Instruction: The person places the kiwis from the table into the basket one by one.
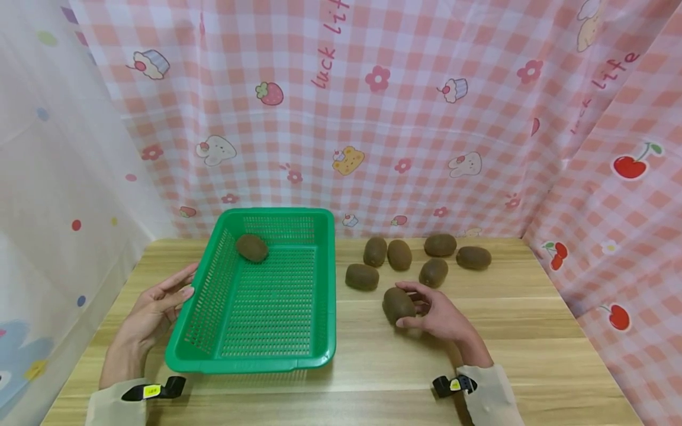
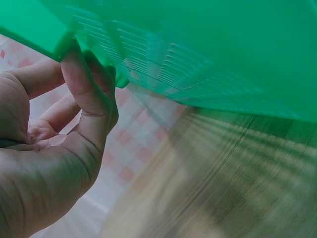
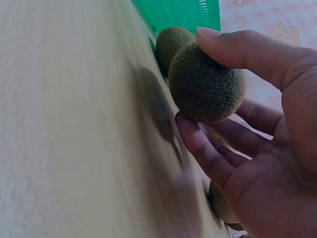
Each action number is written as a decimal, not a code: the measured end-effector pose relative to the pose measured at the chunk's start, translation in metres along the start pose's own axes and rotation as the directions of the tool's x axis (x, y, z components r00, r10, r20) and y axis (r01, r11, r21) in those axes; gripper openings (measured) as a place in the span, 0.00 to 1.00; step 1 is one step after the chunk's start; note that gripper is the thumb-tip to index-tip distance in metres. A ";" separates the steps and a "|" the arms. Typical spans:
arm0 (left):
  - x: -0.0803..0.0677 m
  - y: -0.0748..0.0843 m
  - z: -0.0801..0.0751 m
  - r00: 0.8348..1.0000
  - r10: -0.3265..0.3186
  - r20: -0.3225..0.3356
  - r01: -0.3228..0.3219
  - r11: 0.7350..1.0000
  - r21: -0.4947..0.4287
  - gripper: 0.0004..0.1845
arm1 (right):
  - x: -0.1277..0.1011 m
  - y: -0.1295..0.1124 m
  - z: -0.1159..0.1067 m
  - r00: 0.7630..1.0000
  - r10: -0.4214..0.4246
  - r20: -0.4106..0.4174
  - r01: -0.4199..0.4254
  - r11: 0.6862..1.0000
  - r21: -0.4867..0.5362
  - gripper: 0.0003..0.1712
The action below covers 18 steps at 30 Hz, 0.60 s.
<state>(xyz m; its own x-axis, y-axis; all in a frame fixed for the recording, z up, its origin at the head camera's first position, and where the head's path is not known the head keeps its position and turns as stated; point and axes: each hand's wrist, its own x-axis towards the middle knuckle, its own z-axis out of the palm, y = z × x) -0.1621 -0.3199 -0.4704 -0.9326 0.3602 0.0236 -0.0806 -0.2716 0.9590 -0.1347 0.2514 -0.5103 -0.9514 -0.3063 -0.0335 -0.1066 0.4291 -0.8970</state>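
A green plastic basket [image 1: 331,284] stands at the left of the table with one kiwi [image 1: 252,248] in its far left part. My left hand [image 1: 158,306] pinches the basket's left rim between thumb and fingers; the left wrist view shows the hand [image 2: 74,114] under the rim. To the right of the basket, my right hand [image 1: 439,316] holds another brown kiwi [image 1: 398,306] between thumb and fingertips. In the right wrist view this kiwi [image 3: 207,84] is just off the tabletop, its shadow beside it.
Several loose kiwis lie behind the right hand, among them a kiwi [image 1: 362,277] near the basket and a kiwi [image 1: 473,257] farthest right. The wooden table [image 1: 533,355] meets a checked curtain [image 1: 399,136] at its back.
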 end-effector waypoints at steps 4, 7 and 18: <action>0.000 0.000 0.000 1.000 0.008 0.007 -0.008 1.000 -0.003 0.29 | 0.000 -0.003 -0.001 0.999 0.018 -0.038 -0.018 1.000 -0.007 0.44; -0.001 0.000 0.000 1.000 0.011 0.009 -0.011 1.000 -0.003 0.29 | 0.000 -0.006 -0.001 0.997 0.034 -0.066 -0.035 0.999 -0.007 0.43; 0.000 0.000 0.000 1.000 0.007 0.017 -0.007 1.000 0.009 0.29 | 0.000 -0.018 0.000 0.992 0.053 -0.111 -0.049 0.998 0.032 0.44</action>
<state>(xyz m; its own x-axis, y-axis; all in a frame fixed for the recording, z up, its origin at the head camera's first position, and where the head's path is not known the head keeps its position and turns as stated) -0.1619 -0.3203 -0.4706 -0.9268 0.3739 0.0352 -0.0708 -0.2659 0.9614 -0.1327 0.2433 -0.4939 -0.9818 -0.1871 -0.0315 -0.0503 0.4165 -0.9077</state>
